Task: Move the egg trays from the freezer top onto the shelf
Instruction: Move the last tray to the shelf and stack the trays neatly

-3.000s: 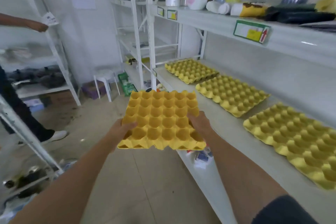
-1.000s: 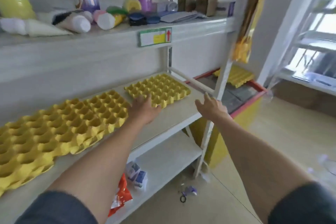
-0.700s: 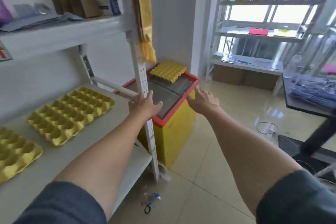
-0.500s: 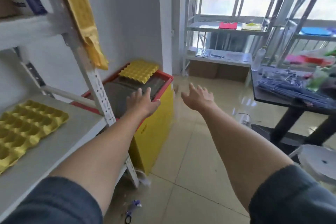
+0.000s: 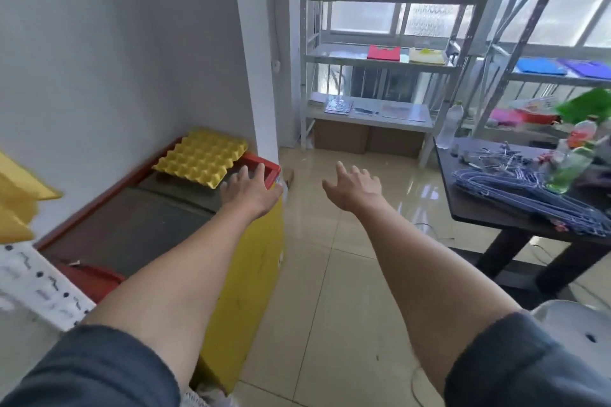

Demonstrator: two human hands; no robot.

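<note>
A yellow egg tray (image 5: 201,158) lies at the far end of the freezer top (image 5: 132,228), a dark lid with a red rim on a yellow chest. My left hand (image 5: 249,192) hovers open just in front of the tray's near right corner, fingers spread, not touching it. My right hand (image 5: 355,188) is open too, held out over the floor to the right of the freezer. The shelf shows only as a white perforated post (image 5: 39,287) at the lower left edge.
A yellow padded sheet (image 5: 20,195) hangs at the left edge. A dark table (image 5: 515,215) with wire hangers and bottles stands at right, a white stool (image 5: 575,327) beneath it. White shelving (image 5: 370,59) lines the window. Beige tiled floor lies between freezer and table.
I set the carried tray on the shelf beside the others, then turned right. The shelf slid out of view, the freezer came closer, and both empty hands stretch toward its tray.
</note>
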